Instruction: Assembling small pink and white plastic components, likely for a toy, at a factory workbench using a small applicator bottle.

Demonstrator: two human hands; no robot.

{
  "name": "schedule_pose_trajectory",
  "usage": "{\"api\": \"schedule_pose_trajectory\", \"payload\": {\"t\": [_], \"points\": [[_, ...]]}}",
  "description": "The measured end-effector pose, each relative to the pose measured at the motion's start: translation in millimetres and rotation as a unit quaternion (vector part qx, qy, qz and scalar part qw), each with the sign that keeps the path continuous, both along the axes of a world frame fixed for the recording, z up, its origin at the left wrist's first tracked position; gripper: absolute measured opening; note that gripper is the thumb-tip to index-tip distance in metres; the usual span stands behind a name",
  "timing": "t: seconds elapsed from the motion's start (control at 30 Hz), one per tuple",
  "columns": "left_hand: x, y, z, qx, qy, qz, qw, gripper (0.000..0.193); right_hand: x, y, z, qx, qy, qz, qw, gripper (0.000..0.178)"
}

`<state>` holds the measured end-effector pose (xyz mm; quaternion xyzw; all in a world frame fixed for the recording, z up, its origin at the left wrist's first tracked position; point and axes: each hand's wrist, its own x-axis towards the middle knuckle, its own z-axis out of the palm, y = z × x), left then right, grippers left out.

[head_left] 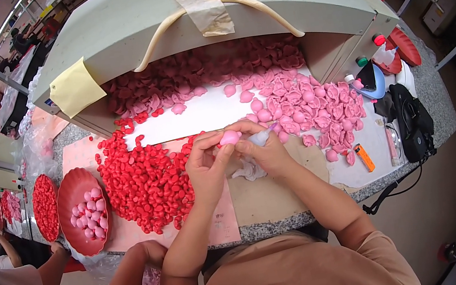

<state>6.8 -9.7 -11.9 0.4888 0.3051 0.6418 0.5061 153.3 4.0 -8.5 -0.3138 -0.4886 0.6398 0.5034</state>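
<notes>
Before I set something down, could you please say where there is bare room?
The tan mat between the forearms and the white sheet behind the red pieces show bare patches; red crowds the left, pink pieces the right.

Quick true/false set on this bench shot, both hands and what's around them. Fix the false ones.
1. The left hand pinches a pink piece. True.
2. The right hand is empty. False: it holds a small pale bottle.
3. The red pieces are heaped mostly left of the hands. True.
4. The red dish right beside the red heap holds only red pieces. False: it holds pink balls.
5. An orange lighter lies to the right of the hands. True.
6. The yellow note hangs at the right end of the grey box. False: it hangs at the left end.
</notes>
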Motion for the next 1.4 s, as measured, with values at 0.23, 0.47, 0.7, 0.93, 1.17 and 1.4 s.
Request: {"api": "schedule_pose_trajectory", "payload": {"t": [0.23,0.47,0.7,0.93,1.17,1.4], "points": [[8.3,-7.6,8.7,-0.058,0.035,0.063,0.996,0.025,-11.0,-5.8,-1.1,-0.162,0.219,0.076,0.959,0.034],[0.0,0.0,2.5,-0.023,0.128,0.083,0.988,0.028,-3.2,-0.9,0.8,-0.073,0.110,0.031,0.991,0.030],[-18.1,10.8,8.2,-0.070,0.078,-0.097,0.990,0.030,21.5,3.4,23.6,0.239,-0.205,-0.058,0.947,0.028],[-6.5,3.1,6.4,-0.099,-0.033,-0.106,0.989,0.032,9.1,-3.4,16.5,0.225,-0.171,-0.131,0.950,0.033],[-8.5,2.9,0.3,-0.084,0.024,-0.145,0.986,0.029,16.8,-2.5,22.2,0.314,-0.228,-0.153,0.909,0.033],[-8.8,6.0,-0.2,-0.059,-0.025,-0.118,0.991,0.030,12.9,-4.1,26.1,0.293,-0.209,-0.138,0.923,0.030]]}}
